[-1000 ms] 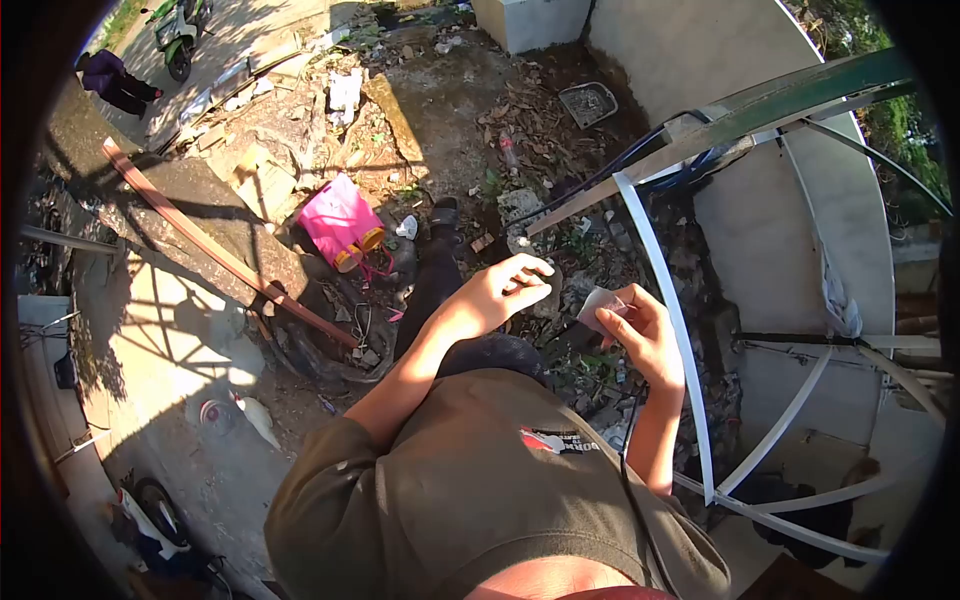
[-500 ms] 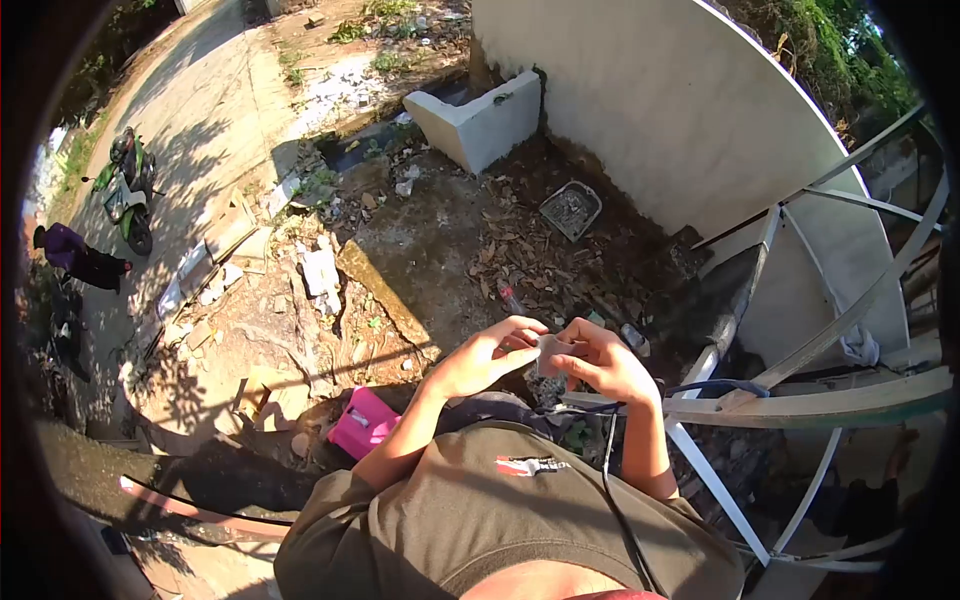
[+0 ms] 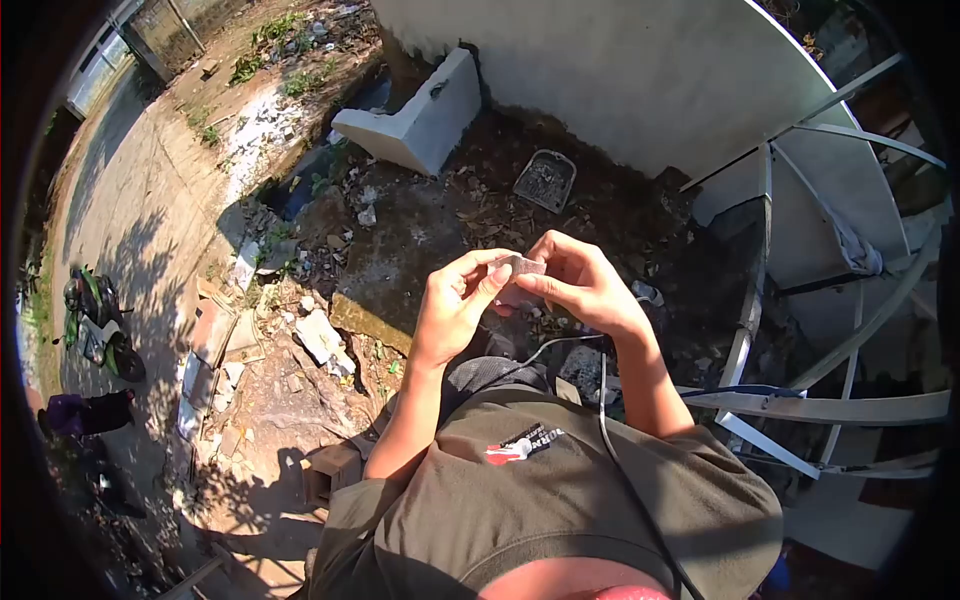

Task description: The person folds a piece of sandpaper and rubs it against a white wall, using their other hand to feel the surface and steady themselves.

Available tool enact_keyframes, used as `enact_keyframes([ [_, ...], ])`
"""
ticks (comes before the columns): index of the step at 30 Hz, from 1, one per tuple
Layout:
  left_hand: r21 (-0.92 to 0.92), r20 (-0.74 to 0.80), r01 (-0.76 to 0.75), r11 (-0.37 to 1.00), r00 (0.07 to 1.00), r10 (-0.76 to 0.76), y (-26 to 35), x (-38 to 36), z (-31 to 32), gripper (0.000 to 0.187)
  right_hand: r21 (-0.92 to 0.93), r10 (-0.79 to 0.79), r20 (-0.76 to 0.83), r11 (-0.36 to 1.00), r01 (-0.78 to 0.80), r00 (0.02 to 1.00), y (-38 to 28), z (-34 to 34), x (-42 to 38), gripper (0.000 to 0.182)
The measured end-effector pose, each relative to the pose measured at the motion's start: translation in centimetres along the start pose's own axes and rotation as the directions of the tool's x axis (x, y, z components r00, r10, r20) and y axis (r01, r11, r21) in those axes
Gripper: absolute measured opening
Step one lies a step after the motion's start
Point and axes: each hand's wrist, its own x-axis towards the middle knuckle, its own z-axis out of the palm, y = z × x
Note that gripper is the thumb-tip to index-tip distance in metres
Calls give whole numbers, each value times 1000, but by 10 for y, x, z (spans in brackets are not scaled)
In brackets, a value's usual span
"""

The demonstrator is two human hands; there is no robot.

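Observation:
In front of my chest, both hands pinch a small, thin, greyish-brown piece (image 3: pixel 527 266) that looks folded or bent. My left hand (image 3: pixel 452 302) grips its left end between thumb and fingertips. At the other end, the thumb and index finger of my right hand (image 3: pixel 592 287) close on it. What the piece is made of, I cannot tell. A thin cable (image 3: pixel 604 400) runs down over my dark olive shirt (image 3: pixel 560 490).
A white wall (image 3: pixel 620 80) and a low white block wall (image 3: pixel 420 120) stand ahead. A litter-filled tray (image 3: pixel 546 180) lies on the ground. White metal bars (image 3: pixel 748 310) rise at right. A cardboard box (image 3: pixel 332 470), a motorbike (image 3: pixel 100 325) and a person (image 3: pixel 85 412) are to the left.
The camera view has shifted. My hands are raised higher in front of me, still pinching the small piece, which now shows its flat face. The pink container at lower left is out of sight.

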Motion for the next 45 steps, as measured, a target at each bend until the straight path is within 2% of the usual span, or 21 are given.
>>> enact_keyframes([
  [3, -22, -35, -37, 999, 999, 36, 3, 53, -19, 23, -74, -44, -106, 997, 36, 993, -5, -11, 44, 17],
  [5, -53, -8, -56, 997, 998, 55, -2, 94, -32, 20, -376, -352, -100, 879, 292, 931, 9, -23, 77, 17],
  [7, -28, 14, -55, 998, 998, 55, 8, 134, -39, 19, -517, -429, -109, 795, 317, 897, -4, -30, 107, 15],
  [8, 43, 8, -81, 996, 997, 81, 18, 150, -43, 20, -511, -437, -118, 797, 323, 892, -3, -36, 120, 15],
  [10, 55, 20, -152, 987, 988, 151, 22, 180, -54, 20, 11, -224, -212, 973, 231, 951, -3, -52, 151, 16],
  [15, 155, 3, -116, 981, 993, 116, 31, 252, -81, 19, 62, -129, -286, 986, 152, 950, -6, -71, 218, 15],
  [16, 119, 17, -79, 990, 997, 77, 28, 271, -89, 18, -416, -425, -266, 860, 294, 865, -10, -72, 229, 15],
  [17, 83, 34, -43, 996, 999, 40, 26, 292, -97, 17, -790, -661, -102, 508, 343, 744, -18, -73, 239, 17],
  [19, -38, 131, 34, 999, 991, -29, 26, 327, -110, 17, -814, -601, -134, 521, 259, 788, -27, -70, 255, 20],
  [22, 40, 306, 100, 994, 946, -107, 26, 372, -127, 18, -650, -545, -353, 728, 219, 761, -17, -84, 283, 18],
  [24, 102, 450, -92, 991, 892, 36, 10, 407, -143, 23, -311, -375, -570, 922, 230, 731, -13, -86, 310, 11],
  [27, -60, 587, -180, 982, 789, 180, 10, 449, -169, 34, -35, -202, -702, 967, 251, 683, -2, -95, 354, 11],
  [28, -112, 601, -5, 994, 796, 71, 4, 459, -177, 38, -17, -184, -727, 968, 250, 662, 1, -94, 369, 12],
  [29, -120, 624, -1, 993, 778, 76, 11, 470, -177, 38, -15, -183, -743, 966, 257, 644, -7, -96, 383, 13],
  [31, -95, 442, 9, 995, 897, 34, 14, 492, -183, 34, 85, -152, -729, 947, 309, 667, 4, -102, 411, 15],
  [32, -109, 427, 9, 994, 903, 39, 12, 504, -188, 29, 120, -148, -727, 934, 337, 670, 5, -103, 421, 15],
  [34, -81, 477, 90, 993, 878, -41, 16, 532, -204, 28, 161, -138, -735, 915, 369, 664, 1, -107, 442, 16],
  [36, -37, 577, 139, 990, 812, -92, 21, 554, -218, 27, 438, 6, -629, 829, 348, 777, -5, -112, 452, 18],
  [38, -31, 650, 115, 993, 757, -67, 24, 570, -224, 26, 526, 35, -529, 797, 295, 848, 9, -120, 460, 40],
  [40, 8, 722, -72, 997, 690, 44, 19, 586, -227, 27, 483, 69, -517, 846, 224, 853, 8, -119, 472, 56],
  [45, 304, 723, -228, 925, 688, -67, 26, 629, -223, 25, 86, 176, -629, 984, -157, 758, 3, -137, 491, 36],
])
